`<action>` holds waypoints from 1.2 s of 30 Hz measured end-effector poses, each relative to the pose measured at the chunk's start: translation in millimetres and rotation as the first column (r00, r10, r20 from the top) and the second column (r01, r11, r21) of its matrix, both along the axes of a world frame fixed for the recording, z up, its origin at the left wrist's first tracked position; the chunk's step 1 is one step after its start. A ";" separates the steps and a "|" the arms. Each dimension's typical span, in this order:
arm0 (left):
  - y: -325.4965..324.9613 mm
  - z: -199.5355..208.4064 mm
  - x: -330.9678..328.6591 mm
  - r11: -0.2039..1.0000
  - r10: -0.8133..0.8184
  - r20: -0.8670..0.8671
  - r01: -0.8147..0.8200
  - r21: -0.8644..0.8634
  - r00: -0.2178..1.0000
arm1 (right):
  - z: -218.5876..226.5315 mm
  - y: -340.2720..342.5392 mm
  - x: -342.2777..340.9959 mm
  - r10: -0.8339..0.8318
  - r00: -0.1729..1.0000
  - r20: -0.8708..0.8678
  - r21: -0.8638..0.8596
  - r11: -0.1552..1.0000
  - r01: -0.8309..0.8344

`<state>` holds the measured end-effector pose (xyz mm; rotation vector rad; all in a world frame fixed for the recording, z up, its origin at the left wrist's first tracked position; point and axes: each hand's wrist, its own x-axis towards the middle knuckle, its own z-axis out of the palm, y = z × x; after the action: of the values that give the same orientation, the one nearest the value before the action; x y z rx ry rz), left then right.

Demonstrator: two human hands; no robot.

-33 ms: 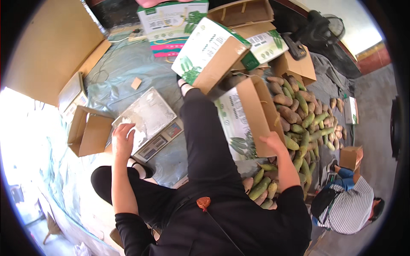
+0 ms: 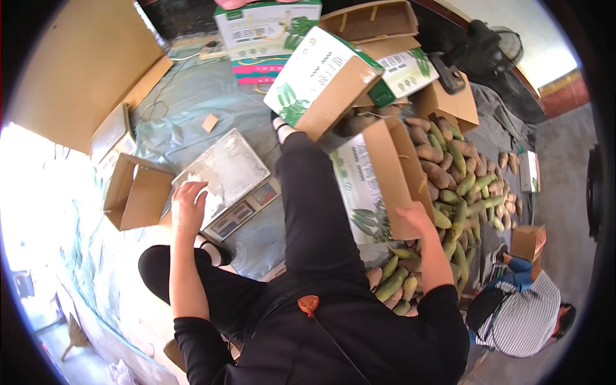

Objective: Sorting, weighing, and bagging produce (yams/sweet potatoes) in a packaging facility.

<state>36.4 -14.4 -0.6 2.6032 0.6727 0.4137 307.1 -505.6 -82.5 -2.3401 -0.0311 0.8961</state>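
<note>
My right hand grips the near edge of an open carton, white with a green vegetable print and brown flaps. That carton stands tilted beside my right knee, against a heap of green and brown tubers. My left hand is empty, fingers loosely curved and thumb apart, over the near left corner of a flat-topped scale. Whether it touches the scale I cannot tell. A small open brown box stands just left of that hand.
Beyond my foot leans another printed carton. More cartons stand behind, with a black fan at the far right. A second scale is at the left. At the lower right, a person in a striped shirt is beside a brown box.
The view has shifted slightly, so the things ahead appear a little farther right. My right hand keeps its grip on the carton, and my left hand stays by the scale.
</note>
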 end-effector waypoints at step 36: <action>-11.0 60.3 -23.0 0.905 -0.165 0.482 -0.063 0.421 0.861 | 103.9 400.0 -53.8 0.738 -0.142 0.660 -0.426 0.212 -0.879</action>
<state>13.4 -25.5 59.7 2.6987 0.3472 1.3068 253.3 -105.6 21.4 -2.0857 -2.1844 0.1034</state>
